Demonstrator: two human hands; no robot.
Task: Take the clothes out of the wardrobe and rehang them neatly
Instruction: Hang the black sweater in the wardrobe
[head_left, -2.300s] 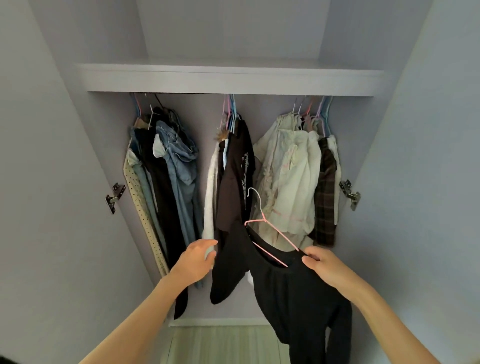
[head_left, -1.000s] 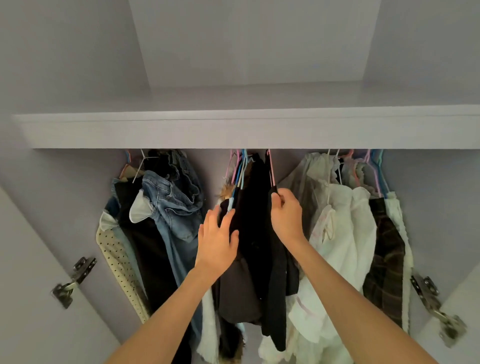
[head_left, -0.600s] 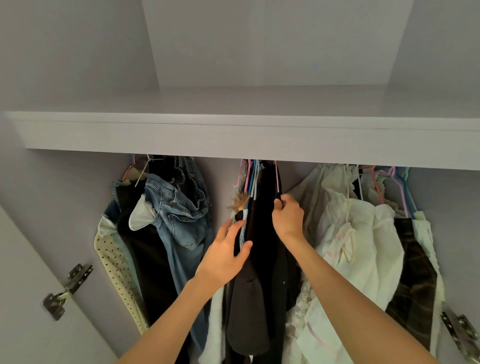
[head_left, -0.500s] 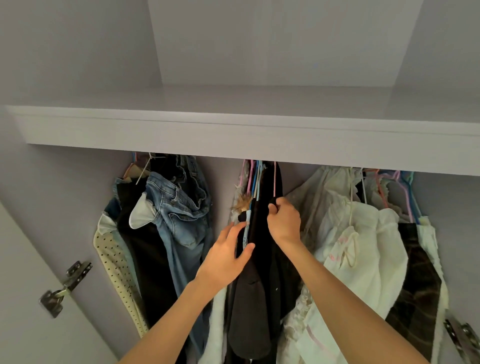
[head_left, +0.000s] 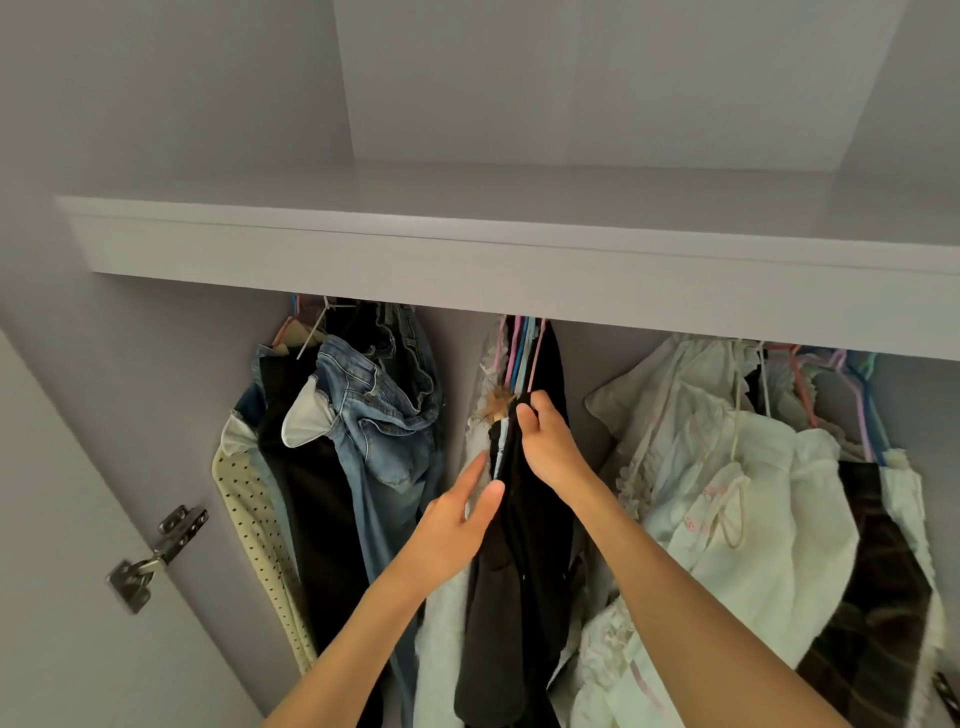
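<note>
A white shelf (head_left: 467, 260) spans the pale wardrobe. Right hand (head_left: 550, 447) pinches the black top (head_left: 524, 545); left hand (head_left: 457, 525), fingers straight, touches it

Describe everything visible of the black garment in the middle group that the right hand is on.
The black garment hangs from a pink hanger in the middle cluster under the shelf. It looks like soft, matte dark fabric, falling in long limp folds past the bottom of the frame. The right hand pinches its top edge; the left hand rests open against its left side.
</note>
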